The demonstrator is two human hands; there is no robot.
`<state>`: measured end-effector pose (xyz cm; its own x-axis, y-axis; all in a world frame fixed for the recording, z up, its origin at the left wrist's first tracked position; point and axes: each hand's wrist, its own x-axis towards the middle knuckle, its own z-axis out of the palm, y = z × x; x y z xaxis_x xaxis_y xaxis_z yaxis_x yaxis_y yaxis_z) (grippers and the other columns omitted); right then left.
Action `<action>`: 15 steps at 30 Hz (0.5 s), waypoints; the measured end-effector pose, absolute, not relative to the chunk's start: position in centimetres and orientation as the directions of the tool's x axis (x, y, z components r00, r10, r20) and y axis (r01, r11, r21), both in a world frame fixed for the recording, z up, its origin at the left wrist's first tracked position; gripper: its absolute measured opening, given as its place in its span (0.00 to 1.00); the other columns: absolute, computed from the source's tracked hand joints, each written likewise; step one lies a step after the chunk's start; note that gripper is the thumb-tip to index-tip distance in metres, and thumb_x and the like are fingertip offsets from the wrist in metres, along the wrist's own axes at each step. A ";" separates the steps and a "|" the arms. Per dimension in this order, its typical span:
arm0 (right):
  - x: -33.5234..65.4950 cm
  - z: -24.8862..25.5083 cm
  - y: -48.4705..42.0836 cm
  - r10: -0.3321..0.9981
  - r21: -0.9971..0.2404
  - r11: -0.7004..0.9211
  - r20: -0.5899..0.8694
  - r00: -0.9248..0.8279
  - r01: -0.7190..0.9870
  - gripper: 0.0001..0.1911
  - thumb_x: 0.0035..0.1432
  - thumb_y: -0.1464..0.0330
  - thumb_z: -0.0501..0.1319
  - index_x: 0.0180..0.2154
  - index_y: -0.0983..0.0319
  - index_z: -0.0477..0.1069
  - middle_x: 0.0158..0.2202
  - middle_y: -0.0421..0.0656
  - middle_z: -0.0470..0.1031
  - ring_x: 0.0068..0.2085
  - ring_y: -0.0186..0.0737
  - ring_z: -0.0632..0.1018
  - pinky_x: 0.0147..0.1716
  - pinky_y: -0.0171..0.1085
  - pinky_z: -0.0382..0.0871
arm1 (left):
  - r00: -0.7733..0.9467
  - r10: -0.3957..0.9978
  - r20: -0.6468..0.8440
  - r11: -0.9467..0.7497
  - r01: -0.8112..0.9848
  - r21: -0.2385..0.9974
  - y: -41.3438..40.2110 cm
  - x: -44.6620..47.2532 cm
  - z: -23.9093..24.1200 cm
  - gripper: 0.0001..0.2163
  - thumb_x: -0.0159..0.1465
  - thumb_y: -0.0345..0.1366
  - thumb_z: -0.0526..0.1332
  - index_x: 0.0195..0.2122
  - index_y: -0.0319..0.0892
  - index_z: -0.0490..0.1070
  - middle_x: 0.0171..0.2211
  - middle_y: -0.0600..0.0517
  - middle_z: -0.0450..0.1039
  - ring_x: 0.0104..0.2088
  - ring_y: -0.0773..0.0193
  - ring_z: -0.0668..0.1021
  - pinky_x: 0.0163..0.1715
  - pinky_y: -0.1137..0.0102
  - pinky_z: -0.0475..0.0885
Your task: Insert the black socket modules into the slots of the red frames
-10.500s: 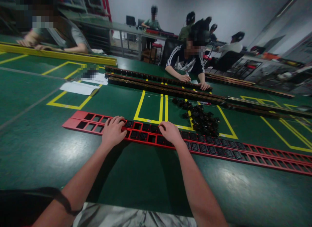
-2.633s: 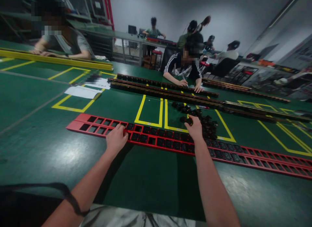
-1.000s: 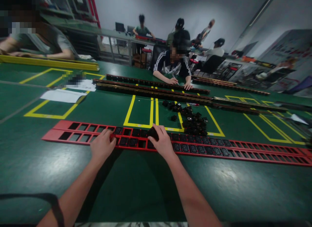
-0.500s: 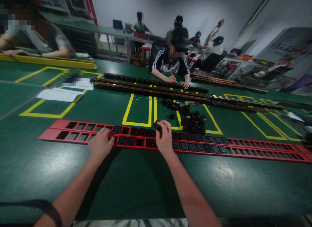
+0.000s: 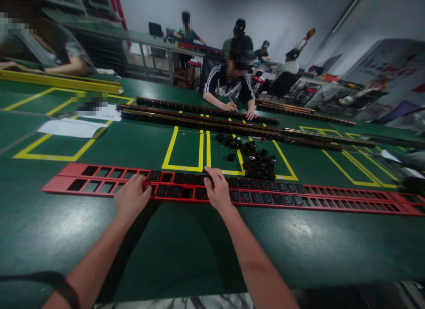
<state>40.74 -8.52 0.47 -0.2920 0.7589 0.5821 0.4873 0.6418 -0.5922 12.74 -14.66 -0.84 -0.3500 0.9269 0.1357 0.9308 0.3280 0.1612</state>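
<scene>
Left hand [image 5: 133, 196] touches red frame [image 5: 58, 179]; right hand [image 5: 217, 189] seemingly holds black socket [image 5: 208, 171].

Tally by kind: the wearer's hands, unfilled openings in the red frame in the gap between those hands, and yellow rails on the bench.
Wearer's hands: 2 (left hand, right hand)
Unfilled openings: 2 (upper opening, lower opening)
Yellow rail: 1
Total: 5

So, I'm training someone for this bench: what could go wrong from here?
The right hand holds a block by its fingertips at the strip, so it could slip. Open slots lie between filled ones, so one might be overlooked. The loose pile lies just beyond the strip, so a shift of the strip might scatter it.
</scene>
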 end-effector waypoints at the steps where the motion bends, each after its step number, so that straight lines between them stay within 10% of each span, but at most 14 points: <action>1: 40.8 0.5 -8.5 0.755 -0.592 0.648 0.582 -0.302 0.480 0.17 0.70 0.66 0.53 0.58 0.57 0.67 0.50 0.49 0.71 0.51 0.46 0.76 0.52 0.47 0.75 | -0.355 0.926 0.131 0.333 0.929 0.160 -14.7 12.7 -0.8 0.16 0.68 0.41 0.51 0.49 0.44 0.73 0.52 0.47 0.75 0.43 0.53 0.79 0.32 0.64 0.66; 15: 40.6 0.3 -8.7 0.755 -0.533 0.655 0.487 -0.439 0.535 0.27 0.63 0.68 0.62 0.63 0.58 0.62 0.57 0.51 0.70 0.56 0.49 0.75 0.51 0.47 0.78 | -0.363 0.923 0.127 0.341 0.926 0.164 -14.6 12.6 -0.9 0.17 0.67 0.42 0.51 0.51 0.44 0.73 0.52 0.46 0.75 0.44 0.51 0.79 0.34 0.62 0.68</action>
<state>40.58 -8.68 0.32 -0.4392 0.7549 0.4871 0.5349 0.6554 -0.5333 12.62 -14.65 -0.94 -0.3627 0.9232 0.1270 0.9257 0.3412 0.1636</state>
